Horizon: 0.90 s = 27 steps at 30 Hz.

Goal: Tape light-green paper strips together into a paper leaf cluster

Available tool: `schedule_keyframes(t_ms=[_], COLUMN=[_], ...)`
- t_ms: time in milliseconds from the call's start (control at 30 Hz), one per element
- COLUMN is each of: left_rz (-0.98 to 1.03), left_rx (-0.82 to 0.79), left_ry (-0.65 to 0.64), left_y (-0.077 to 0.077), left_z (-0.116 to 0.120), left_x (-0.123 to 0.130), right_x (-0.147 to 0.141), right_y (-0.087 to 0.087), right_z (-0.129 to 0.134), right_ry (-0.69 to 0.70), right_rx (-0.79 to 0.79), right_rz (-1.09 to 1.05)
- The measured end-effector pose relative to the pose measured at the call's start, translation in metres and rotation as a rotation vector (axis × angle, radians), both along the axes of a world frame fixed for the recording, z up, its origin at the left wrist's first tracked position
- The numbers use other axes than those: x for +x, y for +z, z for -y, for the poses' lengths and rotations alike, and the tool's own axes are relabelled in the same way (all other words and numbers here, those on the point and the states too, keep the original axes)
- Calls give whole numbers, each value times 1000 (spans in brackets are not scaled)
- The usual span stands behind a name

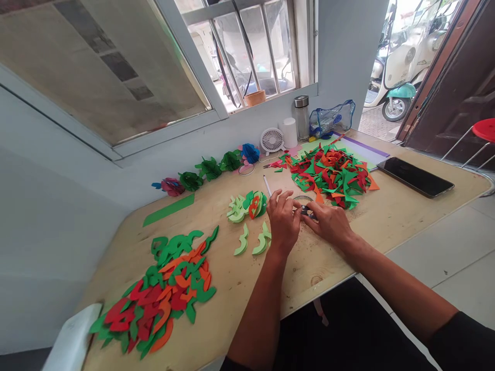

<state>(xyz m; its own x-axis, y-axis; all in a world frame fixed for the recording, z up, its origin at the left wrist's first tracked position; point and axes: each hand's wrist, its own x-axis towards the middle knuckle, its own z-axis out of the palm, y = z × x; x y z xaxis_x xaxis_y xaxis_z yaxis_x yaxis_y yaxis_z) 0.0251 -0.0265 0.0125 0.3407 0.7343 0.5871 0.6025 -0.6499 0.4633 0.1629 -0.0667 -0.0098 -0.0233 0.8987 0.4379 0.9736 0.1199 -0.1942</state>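
Observation:
My left hand [284, 219] and my right hand [328, 221] meet over the middle of the table, fingertips bent inward. Between them is a small dark, shiny object [307, 210], mostly covered by my fingers; its kind cannot be made out. A thin round rim [302, 198] shows just behind it. Left of my left hand lie light green curved cutouts [242, 241], and beyond them a small cluster of light green cutouts [235, 208] beside green and red ones [254, 205]. A white pen [266, 184] lies just past my left fingers.
A heap of red, green and orange scraps [332, 172] lies beyond my right hand, with a black phone [415, 176] to its right. Cut paper shapes [166, 293] cover the left of the wooden table [247, 288]. Along the wall stand a small fan [272, 140] and a bottle [301, 118].

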Motion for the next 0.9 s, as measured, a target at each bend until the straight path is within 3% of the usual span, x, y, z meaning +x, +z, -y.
schedule_keyframes(t_ms=[500,900], left_rz=[154,64], left_rx=[-22,61], left_ry=[-42,-43], left_y=[4,-6], left_z=[2,7], left_x=[-1,9], right_x=[1,1], right_y=[-1,3], right_z=[-2,-1], right_ry=[-67,-66], right_rx=[-43,-97], right_rz=[-6,-13])
